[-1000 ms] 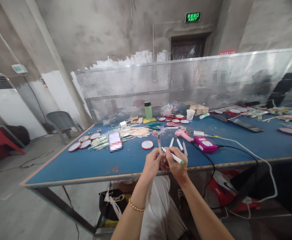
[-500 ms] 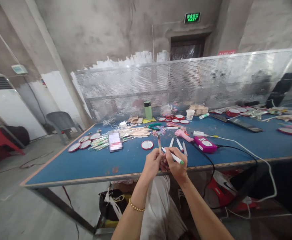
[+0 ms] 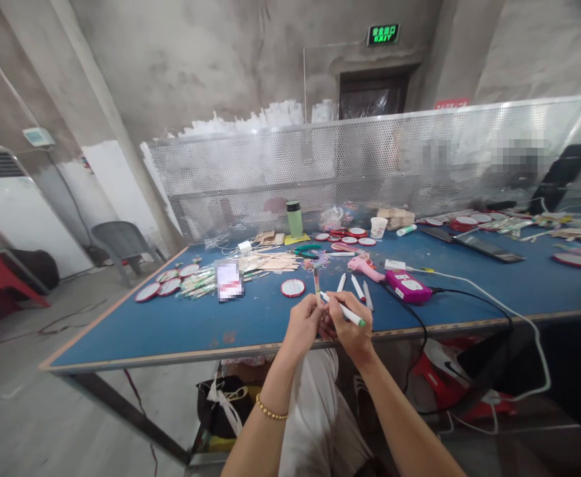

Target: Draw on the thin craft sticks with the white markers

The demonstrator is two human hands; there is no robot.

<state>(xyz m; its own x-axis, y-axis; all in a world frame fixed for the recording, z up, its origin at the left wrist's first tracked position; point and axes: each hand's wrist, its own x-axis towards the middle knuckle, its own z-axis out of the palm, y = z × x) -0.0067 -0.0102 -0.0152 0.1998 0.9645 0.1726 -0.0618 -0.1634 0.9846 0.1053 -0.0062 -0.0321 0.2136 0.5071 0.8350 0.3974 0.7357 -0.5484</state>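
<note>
Near the table's front edge, my left hand [image 3: 304, 319] is closed around a narrow wooden stick [image 3: 316, 281] that stands up from its fingers, with dark and reddish colour on its upper part. My right hand [image 3: 350, 331] grips a white marker [image 3: 347, 309] with a green end, its tip against or very close to the stick. The fingers of both hands meet, and the stick's lower end is hidden by them. Just beyond lie several more markers [image 3: 358, 289] and a round white disc with a red rim [image 3: 293, 287].
On the blue table [image 3: 136, 338] lie a pile of wooden sticks [image 3: 275, 262], a phone-like item [image 3: 229, 281] and more red-rimmed discs [image 3: 147, 292]. Farther back stand a green bottle [image 3: 295, 220] and a paper cup [image 3: 378, 228]. A purple box [image 3: 408, 287] with cables sits to the right.
The stick in my left hand has tilted or shifted very slightly left, and the marker tip has moved a little with it. Everything else looks unchanged.
</note>
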